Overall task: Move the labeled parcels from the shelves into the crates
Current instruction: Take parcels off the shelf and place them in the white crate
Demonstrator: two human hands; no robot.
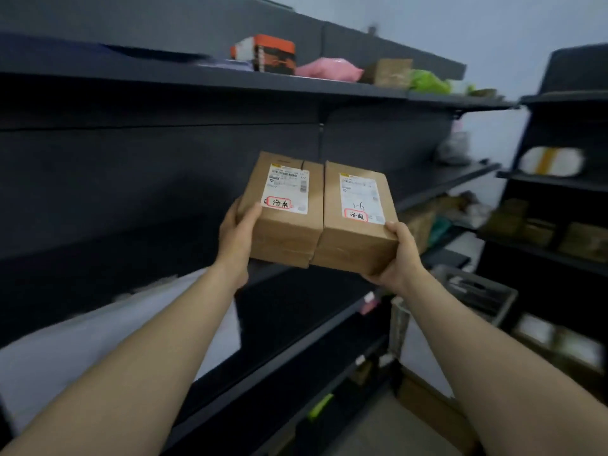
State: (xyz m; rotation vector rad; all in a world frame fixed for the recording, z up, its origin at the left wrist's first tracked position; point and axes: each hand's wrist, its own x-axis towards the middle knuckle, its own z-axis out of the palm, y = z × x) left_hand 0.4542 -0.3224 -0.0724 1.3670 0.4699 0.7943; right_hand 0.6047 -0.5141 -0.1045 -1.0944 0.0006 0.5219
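Note:
Two brown cardboard parcels with white shipping labels are held side by side in front of a dark shelf unit. My left hand (237, 236) grips the left parcel (285, 222) at its left side, thumb on top near the label. My right hand (399, 258) grips the right parcel (357, 222) at its near right corner, fingers underneath. The two parcels touch along their inner sides and tilt slightly toward me. A grey crate (482, 292) stands low at the right, beyond my right forearm.
Dark shelves (164, 153) run along the left. The top shelf carries an orange-black box (273, 54), a pink bag (329, 70) and a green bag (427, 81). A white sack (98, 340) lies on a lower shelf. A second shelf unit (559, 192) with parcels stands at the right.

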